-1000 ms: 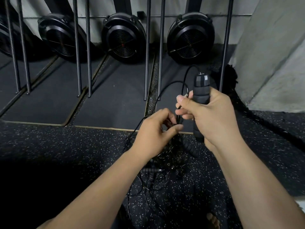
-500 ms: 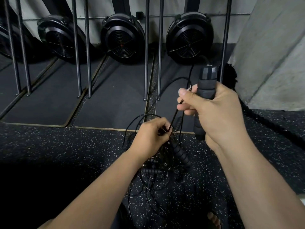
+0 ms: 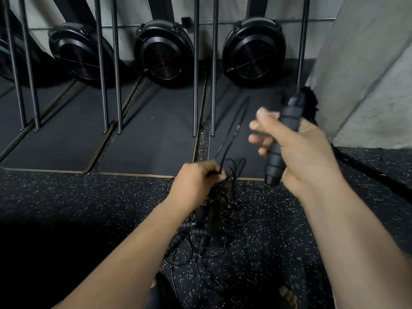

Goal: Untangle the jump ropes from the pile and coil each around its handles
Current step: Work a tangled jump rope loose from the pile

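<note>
Gripping a black ribbed foam jump-rope handle (image 3: pixel 281 141) round its middle, the right hand (image 3: pixel 301 152) is holding it nearly upright in the air, its grip closed firmly on it. The left hand (image 3: pixel 198 181) is pinching a thin black cord (image 3: pixel 234 130) in a closed grip, directly above the tangled pile of black jump ropes (image 3: pixel 209 221), which is lying on the speckled black rubber floor (image 3: pixel 66 208) between the two forearms. The cord is running up and away from the pinch over a dark floor mat (image 3: pixel 151 130). A second ribbed black handle (image 3: pixel 240 163) is poking up just beside the left fingers.
</note>
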{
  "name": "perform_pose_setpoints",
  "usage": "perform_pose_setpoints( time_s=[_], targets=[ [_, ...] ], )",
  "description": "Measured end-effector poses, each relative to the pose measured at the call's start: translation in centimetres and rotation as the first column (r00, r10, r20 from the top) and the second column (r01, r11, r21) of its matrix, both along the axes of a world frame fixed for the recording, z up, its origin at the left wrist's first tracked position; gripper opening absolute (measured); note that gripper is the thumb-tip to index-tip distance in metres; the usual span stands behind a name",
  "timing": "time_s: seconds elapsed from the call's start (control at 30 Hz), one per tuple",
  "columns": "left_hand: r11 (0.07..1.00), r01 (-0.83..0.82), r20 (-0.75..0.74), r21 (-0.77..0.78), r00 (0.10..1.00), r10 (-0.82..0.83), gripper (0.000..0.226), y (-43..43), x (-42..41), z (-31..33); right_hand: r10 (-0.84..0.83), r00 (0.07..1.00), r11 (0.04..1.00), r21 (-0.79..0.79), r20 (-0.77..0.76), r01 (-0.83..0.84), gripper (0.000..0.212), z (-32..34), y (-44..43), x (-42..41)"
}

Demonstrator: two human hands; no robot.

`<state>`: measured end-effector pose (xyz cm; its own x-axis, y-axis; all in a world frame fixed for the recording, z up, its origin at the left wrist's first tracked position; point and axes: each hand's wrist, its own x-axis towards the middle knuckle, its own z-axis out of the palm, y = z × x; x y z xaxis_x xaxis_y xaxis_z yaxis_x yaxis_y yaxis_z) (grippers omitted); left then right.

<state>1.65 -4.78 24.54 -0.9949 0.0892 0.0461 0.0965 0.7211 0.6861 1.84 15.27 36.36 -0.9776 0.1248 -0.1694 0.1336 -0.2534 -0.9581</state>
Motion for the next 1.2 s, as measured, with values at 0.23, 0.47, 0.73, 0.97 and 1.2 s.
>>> perform_pose_setpoints(
  time_s=[0.23, 0.47, 0.73, 0.97, 1.2],
  targets=[
    [0.98, 0.144, -0.179, 0.139, 0.977, -0.118, 0.005, 0.4, 0.8, 3.9, 0.222, 0.971, 0.885, 0.401, 0.086, -0.238, 0.023, -2.7, -1.6, 0.5],
    [0.967, 0.17, -0.114, 0.188, 0.982, -0.151, 0.005, -0.1, 0.7, 3.5, 0.245, 0.969, 0.714, 0.684, -0.042, -0.151, 0.01, -3.5, -2.1, 0.1],
    [0.949, 0.151, -0.071, 0.278, 0.988, -0.137, 0.016, 0.1, 1.0, 3.0, 0.348, 0.937, 0.5, 0.842, 0.018, -0.202, 0.027, -3.0, -2.4, 0.1],
    [0.961, 0.199, -0.011, 0.194, 0.98, -0.2, 0.012, 0.1, 1.0, 1.6, 0.253, 0.967, 0.588, 0.8, -0.042, -0.119, 0.015, -1.9, -2.3, 0.7],
    [0.975, 0.214, 0.006, 0.053, 0.977, -0.215, 0.013, 0.2, 0.8, -0.5, 0.076, 0.965, 0.98, 0.197, -0.249, -0.026, 0.016, 1.2, -1.7, 1.0]
  ],
)
